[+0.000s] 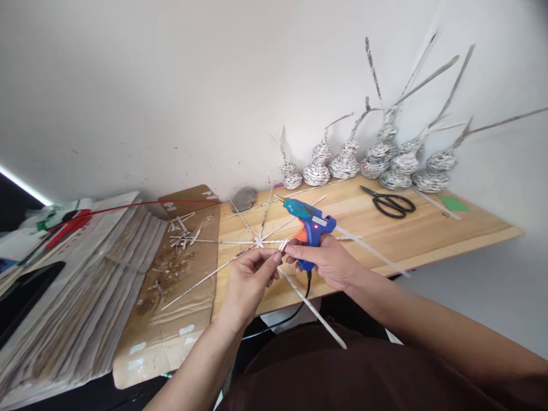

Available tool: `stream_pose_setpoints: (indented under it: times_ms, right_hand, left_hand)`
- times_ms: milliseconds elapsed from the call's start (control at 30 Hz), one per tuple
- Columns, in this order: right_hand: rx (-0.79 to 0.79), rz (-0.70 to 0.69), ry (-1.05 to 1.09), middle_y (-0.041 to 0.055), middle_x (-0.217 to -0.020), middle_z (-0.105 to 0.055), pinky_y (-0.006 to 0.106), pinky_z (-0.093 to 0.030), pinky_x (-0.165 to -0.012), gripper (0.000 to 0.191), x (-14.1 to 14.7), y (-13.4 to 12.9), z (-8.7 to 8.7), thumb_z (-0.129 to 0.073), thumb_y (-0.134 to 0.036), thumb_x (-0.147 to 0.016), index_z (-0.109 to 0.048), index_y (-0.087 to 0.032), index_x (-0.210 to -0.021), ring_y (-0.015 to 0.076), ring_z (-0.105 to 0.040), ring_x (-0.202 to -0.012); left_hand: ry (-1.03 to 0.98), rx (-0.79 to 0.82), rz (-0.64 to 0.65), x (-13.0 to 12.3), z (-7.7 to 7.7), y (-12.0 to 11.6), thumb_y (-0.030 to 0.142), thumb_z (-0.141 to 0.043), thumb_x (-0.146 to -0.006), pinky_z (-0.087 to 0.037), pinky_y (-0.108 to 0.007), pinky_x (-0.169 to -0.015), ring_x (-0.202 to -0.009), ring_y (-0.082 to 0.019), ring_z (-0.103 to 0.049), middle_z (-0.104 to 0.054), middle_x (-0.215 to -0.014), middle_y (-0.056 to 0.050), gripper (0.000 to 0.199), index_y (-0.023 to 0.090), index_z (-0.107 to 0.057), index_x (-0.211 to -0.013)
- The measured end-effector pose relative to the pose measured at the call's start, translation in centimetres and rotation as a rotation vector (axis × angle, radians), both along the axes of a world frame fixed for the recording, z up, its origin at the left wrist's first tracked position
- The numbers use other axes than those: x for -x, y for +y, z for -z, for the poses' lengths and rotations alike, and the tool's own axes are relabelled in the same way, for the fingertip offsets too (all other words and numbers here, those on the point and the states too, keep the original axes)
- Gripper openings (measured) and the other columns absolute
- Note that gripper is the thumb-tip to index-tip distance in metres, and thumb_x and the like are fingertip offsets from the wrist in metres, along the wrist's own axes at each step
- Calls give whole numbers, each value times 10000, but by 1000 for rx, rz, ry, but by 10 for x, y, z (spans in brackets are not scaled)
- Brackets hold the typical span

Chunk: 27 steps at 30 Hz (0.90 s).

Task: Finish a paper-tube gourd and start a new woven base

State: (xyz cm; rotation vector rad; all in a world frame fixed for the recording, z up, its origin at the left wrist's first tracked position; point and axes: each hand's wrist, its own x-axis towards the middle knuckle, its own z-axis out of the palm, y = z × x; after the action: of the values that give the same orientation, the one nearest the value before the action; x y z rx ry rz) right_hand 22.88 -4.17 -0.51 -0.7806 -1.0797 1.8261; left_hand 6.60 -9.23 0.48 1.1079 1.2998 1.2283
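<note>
Near the front edge of the wooden board, my left hand (250, 279) pinches the end of a rolled-paper stick (317, 314), whose length slants down toward my lap. A short white paper tip (282, 246) shows at these fingers. My right hand (336, 262) is wrapped round the handle of a blue and teal hot glue gun (315, 228) with an orange trigger. Its nozzle points left, and its thumb reaches close to the paper tip; whether it touches is unclear. Behind my hands, a star of crossed rolled-paper sticks (259, 242) lies flat on the board.
Several woven-paper gourds (317, 171) line the wall. Black scissors (391, 204), a green paper piece (454, 203) and a grey lump (244, 200) rest on the board (479, 228). Leftward are stained cardboard (171, 337) with scraps (186, 233) and a tall paper stack (98, 285).
</note>
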Motion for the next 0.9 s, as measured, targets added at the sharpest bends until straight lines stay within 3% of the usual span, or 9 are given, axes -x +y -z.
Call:
stream_pose_setpoints:
  times_ms: [333,467,700,900]
  right_hand:
    - [-23,82,28,-2,-658,-629,246,-430,-549,195,5,-3,1,-833,-303,-664,-713,-158,-714,108,-548,-613]
    - [-32,132,4,-9,-633,-609,259,-434,-536,246,6,-4,-3,-855,-320,-617,-684,-154,-676,112,-536,-588]
    - [-215,198,-139,-29,-580,-555,275,-434,-525,298,3,-4,-6,-821,-373,-663,-608,-166,-642,108,-505,-531]
    - [-177,175,-131,-2,-694,-619,261,-468,-522,279,5,-6,3,-813,-395,-683,-666,-172,-765,126,-548,-604]
  left_hand:
    - [29,34,-7,0,6,-5,439,-759,-742,-318,-164,-426,-455,-60,-446,-551,-517,23,302,163,-737,-860]
    - [-20,26,-29,-1,4,-6,440,-756,-743,-328,-164,-427,-487,-61,-491,-606,-640,2,310,158,-722,-867]
    - [-23,22,-3,-2,4,-8,441,-732,-770,-376,-169,-488,-523,-74,-486,-587,-579,5,306,146,-682,-836]
    - [-3,30,-2,-3,6,-7,464,-701,-796,-322,-164,-441,-493,-69,-452,-546,-567,25,314,161,-649,-863]
